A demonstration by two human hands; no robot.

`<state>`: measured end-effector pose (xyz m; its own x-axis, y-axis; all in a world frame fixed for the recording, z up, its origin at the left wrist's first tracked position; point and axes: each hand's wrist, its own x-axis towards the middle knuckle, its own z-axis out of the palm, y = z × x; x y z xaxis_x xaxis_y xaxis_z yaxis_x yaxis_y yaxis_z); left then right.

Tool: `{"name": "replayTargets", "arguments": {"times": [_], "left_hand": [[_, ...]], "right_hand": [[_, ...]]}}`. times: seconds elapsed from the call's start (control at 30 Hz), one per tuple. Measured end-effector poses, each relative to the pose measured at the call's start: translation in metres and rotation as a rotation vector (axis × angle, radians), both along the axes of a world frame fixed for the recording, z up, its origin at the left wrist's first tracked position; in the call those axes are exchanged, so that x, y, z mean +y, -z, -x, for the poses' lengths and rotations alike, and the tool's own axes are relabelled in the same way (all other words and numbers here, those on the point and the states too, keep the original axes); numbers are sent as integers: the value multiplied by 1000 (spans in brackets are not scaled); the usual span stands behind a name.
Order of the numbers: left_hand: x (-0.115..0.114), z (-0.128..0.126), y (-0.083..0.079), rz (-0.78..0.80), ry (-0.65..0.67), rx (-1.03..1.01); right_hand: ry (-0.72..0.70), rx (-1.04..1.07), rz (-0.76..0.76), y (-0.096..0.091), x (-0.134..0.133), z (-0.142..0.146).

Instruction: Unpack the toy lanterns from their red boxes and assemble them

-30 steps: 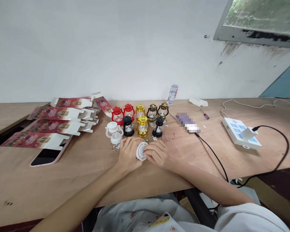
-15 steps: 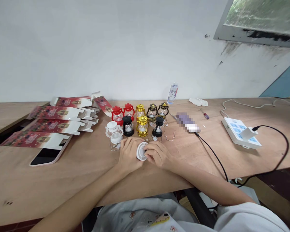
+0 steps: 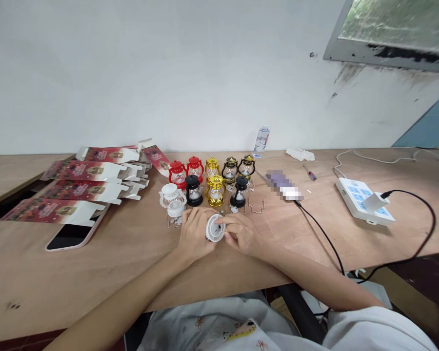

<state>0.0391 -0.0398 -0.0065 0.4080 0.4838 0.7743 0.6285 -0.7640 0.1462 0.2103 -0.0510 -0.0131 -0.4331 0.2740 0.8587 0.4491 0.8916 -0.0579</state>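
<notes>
Fingers of the left hand [image 3: 196,232] grip a round white part [image 3: 212,233], maybe keeping it still; right hand [image 3: 244,235] touches it, pinch unclear.

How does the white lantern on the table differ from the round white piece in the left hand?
The white lantern stands upright on the table; the round white piece is held tilted in the left hand.
The white lantern shows a clear globe; the round white piece shows a recessed face.
Both are largely white.

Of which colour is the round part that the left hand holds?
The round part is white; the head view shows it best.
</notes>
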Motion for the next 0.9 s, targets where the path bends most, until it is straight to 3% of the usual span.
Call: {"name": "replayTargets", "arguments": {"times": [0.57,0.9], "left_hand": [[1,-2,-3,-32,-10,127],[-4,-10,-3,5,-6,76]], "right_hand": [[-7,66,92,4,-5,4],[20,103,59,8,0,11]]}}
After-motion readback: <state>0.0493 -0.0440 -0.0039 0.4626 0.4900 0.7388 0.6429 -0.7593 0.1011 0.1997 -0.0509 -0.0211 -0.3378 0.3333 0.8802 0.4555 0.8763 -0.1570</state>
